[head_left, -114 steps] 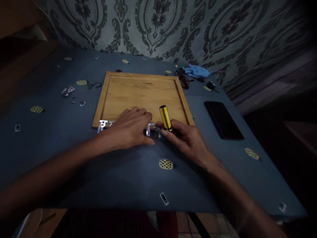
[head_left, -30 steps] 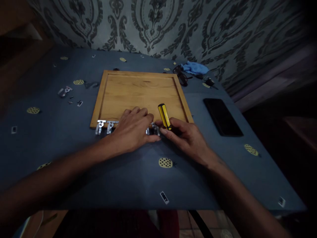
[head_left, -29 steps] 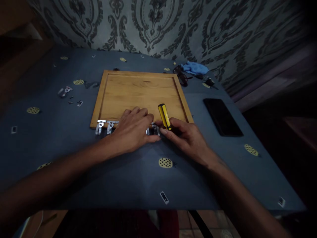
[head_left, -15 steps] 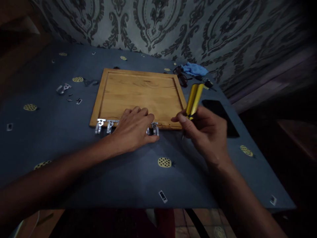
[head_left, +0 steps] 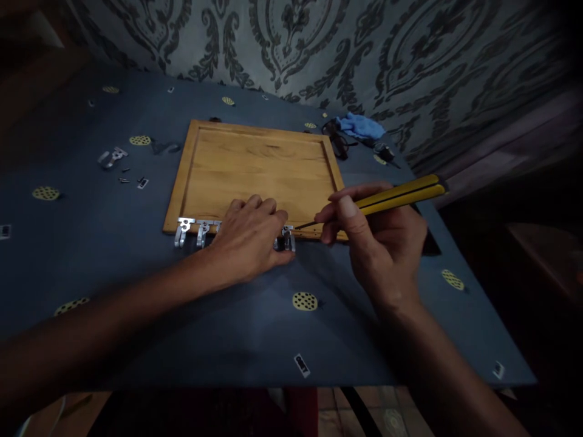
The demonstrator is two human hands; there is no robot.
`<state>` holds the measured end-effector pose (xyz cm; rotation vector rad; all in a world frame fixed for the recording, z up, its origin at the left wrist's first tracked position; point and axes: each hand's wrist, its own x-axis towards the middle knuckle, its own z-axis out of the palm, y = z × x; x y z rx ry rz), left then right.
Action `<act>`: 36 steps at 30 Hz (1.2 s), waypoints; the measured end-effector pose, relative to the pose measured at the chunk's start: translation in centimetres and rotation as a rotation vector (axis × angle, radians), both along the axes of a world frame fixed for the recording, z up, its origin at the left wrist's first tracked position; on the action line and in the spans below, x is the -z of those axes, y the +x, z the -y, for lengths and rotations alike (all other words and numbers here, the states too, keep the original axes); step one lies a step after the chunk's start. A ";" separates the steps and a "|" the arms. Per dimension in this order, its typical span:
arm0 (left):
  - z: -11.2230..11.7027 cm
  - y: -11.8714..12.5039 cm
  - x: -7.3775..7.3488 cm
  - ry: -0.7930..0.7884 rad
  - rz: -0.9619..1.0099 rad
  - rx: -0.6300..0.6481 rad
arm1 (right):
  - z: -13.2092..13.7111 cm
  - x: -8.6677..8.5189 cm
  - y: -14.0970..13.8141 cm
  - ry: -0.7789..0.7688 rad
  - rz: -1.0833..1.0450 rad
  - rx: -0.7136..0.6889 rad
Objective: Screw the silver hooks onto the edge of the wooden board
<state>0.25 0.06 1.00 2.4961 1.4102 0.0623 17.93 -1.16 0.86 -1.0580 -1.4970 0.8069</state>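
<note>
A wooden board (head_left: 255, 173) lies flat on the blue-covered table (head_left: 136, 291). Along its near edge runs a row of silver metal hooks (head_left: 189, 229). My left hand (head_left: 248, 240) rests palm down over the middle of that row, fingers flat on the board's edge. My right hand (head_left: 378, 243) grips a yellow-and-black screwdriver (head_left: 401, 193) near its shaft. The tool lies almost level, handle pointing right, and its tip reaches the rightmost hook (head_left: 286, 237) beside my left fingertips.
A loose metal bracket (head_left: 110, 157) and small screws (head_left: 124, 179) lie at the left. A blue cloth (head_left: 362, 127) and dark glasses (head_left: 337, 139) sit at the back right. A black phone (head_left: 428, 240) is partly hidden behind my right hand. Patterned wallpaper stands behind the table.
My right hand lifted the screwdriver off the board's edge, swung it from upright to nearly level, and brought the tip to the rightmost hook. My left hand stayed on the hooks.
</note>
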 end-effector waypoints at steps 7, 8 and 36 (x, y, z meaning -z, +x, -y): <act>0.0 0.0 0.0 0.008 0.002 0.001 | -0.1 0.4 -0.2 -0.056 -0.001 -0.044; 0.0 0.0 0.0 0.012 0.004 0.001 | -0.1 0.4 -0.2 -0.064 0.003 -0.042; 0.0 0.0 0.2 0.038 0.001 0.012 | -0.5 -0.7 -0.5 -0.123 0.040 -0.016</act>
